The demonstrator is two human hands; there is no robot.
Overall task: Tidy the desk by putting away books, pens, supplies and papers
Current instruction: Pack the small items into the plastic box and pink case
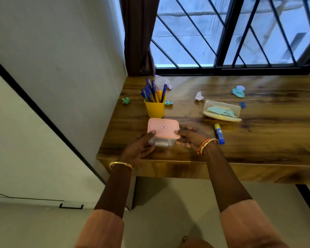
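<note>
While both hands grip box, label illegible.

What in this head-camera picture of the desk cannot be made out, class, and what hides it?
- Contents of the small box with the pink lid: head view, hidden by the lid and both hands; left hand, right hand.
- Sticker on that lid: too small to read.
- Label on the glue stick: blurred.
- Small blue object behind the clear lidded case: too small to identify.
- Desk: cut off by the right edge.
</note>
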